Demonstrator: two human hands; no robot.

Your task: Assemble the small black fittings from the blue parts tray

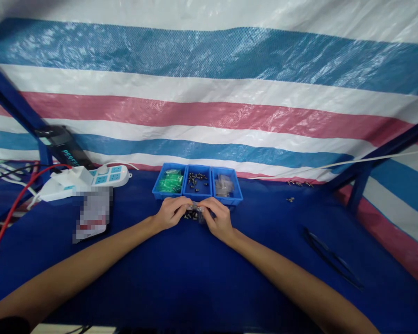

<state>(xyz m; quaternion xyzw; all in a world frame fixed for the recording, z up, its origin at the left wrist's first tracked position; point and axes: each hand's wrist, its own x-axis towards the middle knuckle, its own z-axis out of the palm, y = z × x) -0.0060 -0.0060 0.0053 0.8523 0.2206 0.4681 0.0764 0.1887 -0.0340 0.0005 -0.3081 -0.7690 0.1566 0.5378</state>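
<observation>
Left hand (173, 213) and right hand (218, 220) both pinched on small clear plastic piece (195, 207), midway between them, neither nearer; long axis seems left-to-right. Dark screws (192, 215) just on near side; blue three-section tray (232, 201) on far side, resting on counter (181, 273).

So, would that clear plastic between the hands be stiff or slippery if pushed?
Probably floppy: the clear plastic looks thin where the left hand and right hand pinch it. It may be slippery, given its shine. Likely light too, being small beside the hands.
</observation>
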